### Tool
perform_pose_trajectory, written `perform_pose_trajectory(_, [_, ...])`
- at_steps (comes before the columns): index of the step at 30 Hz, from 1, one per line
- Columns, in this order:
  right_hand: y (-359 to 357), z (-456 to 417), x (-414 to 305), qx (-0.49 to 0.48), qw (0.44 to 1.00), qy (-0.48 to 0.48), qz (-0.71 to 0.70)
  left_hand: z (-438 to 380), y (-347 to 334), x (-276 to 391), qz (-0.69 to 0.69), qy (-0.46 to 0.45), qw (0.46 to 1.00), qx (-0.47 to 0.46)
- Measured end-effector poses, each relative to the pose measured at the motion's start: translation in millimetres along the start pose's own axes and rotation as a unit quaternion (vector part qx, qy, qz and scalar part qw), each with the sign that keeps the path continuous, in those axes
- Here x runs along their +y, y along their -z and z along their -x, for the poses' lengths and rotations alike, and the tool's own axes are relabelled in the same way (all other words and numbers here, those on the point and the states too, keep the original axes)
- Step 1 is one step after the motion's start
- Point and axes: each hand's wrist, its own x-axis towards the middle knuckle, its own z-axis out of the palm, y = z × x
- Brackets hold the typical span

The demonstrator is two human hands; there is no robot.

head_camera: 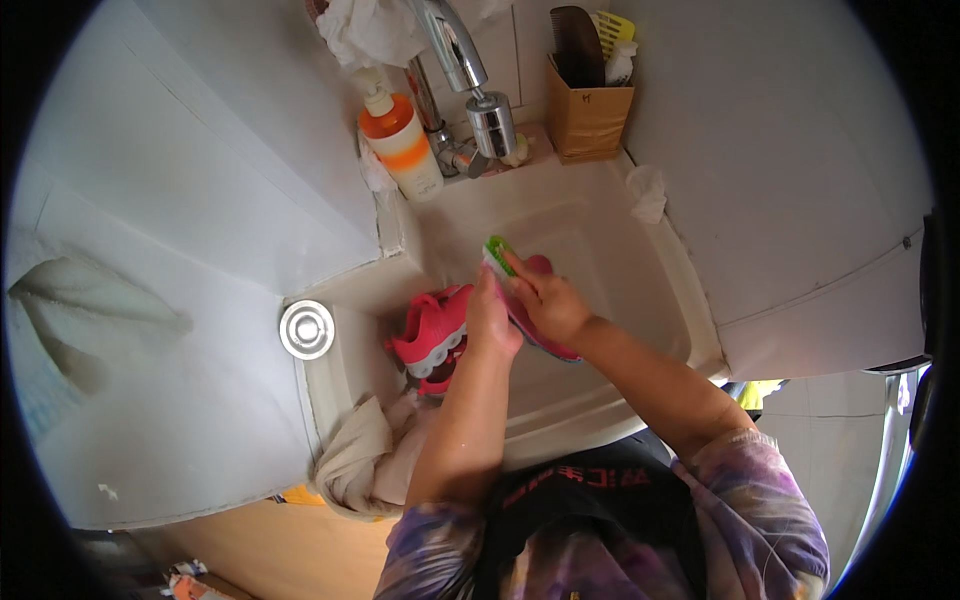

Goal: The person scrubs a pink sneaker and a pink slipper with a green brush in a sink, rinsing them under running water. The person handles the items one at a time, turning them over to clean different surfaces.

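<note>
In my right hand [556,306] is a green scrub brush [498,251] with pale bristles. The bristles press against the upper end of a long, flat pink piece [553,346], probably a shoe insole, with a bluish edge. My left hand [493,315] grips this piece, and my fingers hide part of it. To the left of my left hand, pink-red shoes [435,326] with pale grey soles lie in the white sink basin [630,292]. One sits above another, which is mostly covered.
A chrome faucet [491,124] hangs over the basin's back edge. A pump bottle [405,150] and a cardboard box [589,116] holding a comb stand there. On the left rim are a round metal lid-like object [307,330] and a beige cloth [356,457]. Walls close in both sides.
</note>
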Motion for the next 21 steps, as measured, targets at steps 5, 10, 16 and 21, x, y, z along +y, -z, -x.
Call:
perform_pose_trajectory(5, [-11, 49, -2, -0.032, 0.996, 0.056, -0.067, -3, 4, 12, 0.018, -0.047, 0.998, 0.024])
perform_pose_trajectory(10, [-5, 8, -4, 0.023, 0.999, 0.022, -0.044, 9, -2, 0, 0.01, -0.004, 1.0, -0.012])
perform_pose_trajectory(16, [4, 41, -18, -0.058, 0.998, -0.023, -0.014, 6, 1, 10, -0.021, -0.027, 0.999, -0.007])
perform_pose_trajectory(21, [-1, 11, -2, 0.01, 1.0, 0.019, 0.006, 14, -3, 7, 0.021, -0.014, 0.998, -0.05])
